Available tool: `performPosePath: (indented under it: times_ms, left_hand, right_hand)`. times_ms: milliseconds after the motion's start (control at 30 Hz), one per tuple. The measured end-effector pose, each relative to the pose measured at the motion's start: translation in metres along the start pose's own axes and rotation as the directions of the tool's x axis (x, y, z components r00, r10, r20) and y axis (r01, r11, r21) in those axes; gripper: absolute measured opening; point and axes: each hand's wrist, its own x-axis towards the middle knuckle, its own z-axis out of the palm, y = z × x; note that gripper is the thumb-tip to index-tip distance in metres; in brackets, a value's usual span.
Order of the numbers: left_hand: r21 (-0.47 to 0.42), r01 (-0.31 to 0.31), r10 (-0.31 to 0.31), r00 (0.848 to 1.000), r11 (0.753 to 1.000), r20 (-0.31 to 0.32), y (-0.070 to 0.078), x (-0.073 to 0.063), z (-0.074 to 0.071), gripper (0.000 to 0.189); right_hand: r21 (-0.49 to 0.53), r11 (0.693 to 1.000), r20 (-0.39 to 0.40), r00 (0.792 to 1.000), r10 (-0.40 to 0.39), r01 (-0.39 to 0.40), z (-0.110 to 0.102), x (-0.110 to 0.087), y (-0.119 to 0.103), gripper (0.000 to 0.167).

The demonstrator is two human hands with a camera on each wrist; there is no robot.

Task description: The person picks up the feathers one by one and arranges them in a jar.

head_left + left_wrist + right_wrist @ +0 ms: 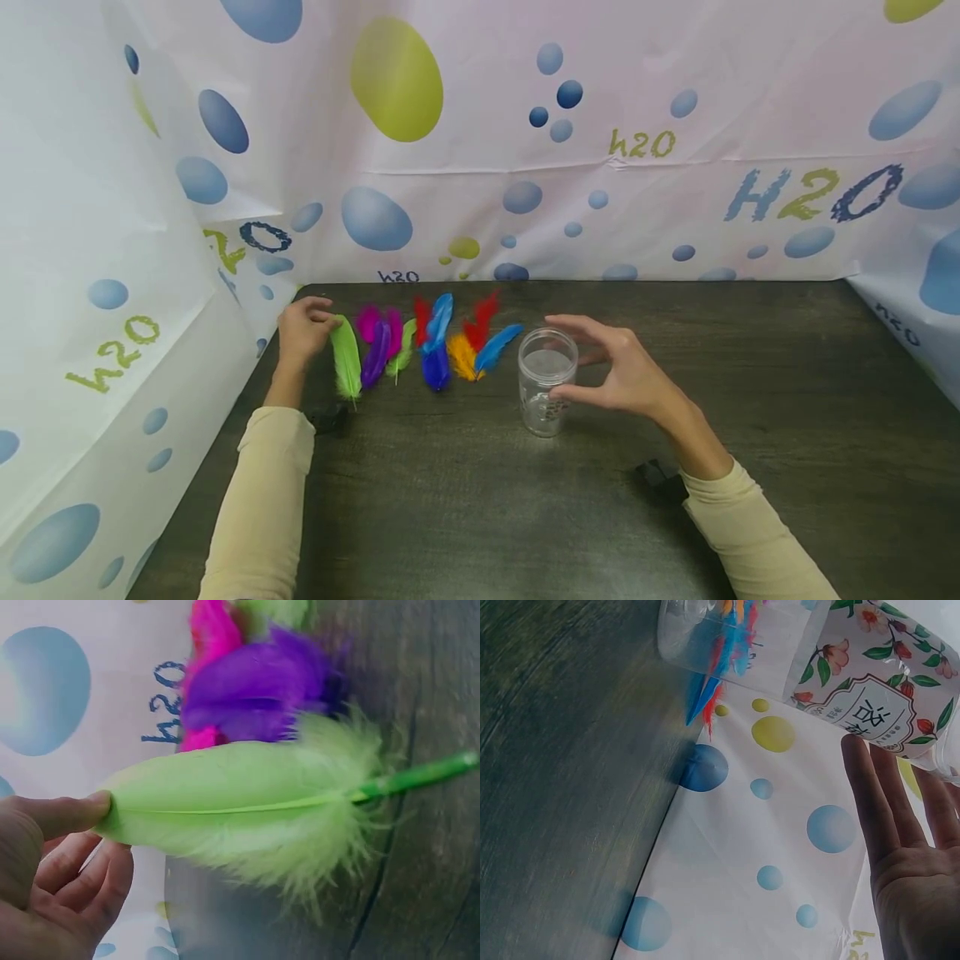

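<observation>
With left hand (303, 330), pinches green feather (225, 795) by its tip, beside purple feather (377, 354); with right hand (627, 372), spreads straight fingers at jar (542, 383) on worktop (450, 475). From right wrist alone, shows flowered label (881, 675) clearly.

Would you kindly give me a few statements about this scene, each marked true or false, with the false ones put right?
1. The left hand pinches a light green feather at its tip. True.
2. The right hand is at the clear jar. True.
3. The jar lies on its side. False: it stands upright on the table.
4. The jar is packed with feathers. False: none shows inside it in the head view; the other feathers lie on the table, to the jar's left in that view.
5. The jar's label is printed with flowers. True.
6. Both sleeves are black. False: the sleeves are pale cream.
</observation>
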Motion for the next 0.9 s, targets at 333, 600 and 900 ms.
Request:
performPosePath:
  times_ms: [333,600,900]
  left_hand:
    - [-0.294,0.116,-0.101,0.993,0.949,0.068,0.012,-0.005,-0.002,0.038]
    - [-0.495,0.157,-0.163,0.986,0.854,0.032,0.033,-0.011,-0.003,0.028]
    - [-0.750,0.173,-0.205,0.977,0.639,0.052,0.060,-0.018,0.002,0.022]
  right_hand:
    - [0.000,1.000,0.003,1.000,0.009,-0.009,-0.001,0.000,-0.002,0.083]
    - [-0.005,1.000,0.003,1.000,0.011,-0.011,-0.001,0.000,-0.002,0.083]
    - [-0.014,1.000,0.002,1.000,0.002,-0.002,-0.001,0.000,-0.001,0.083]
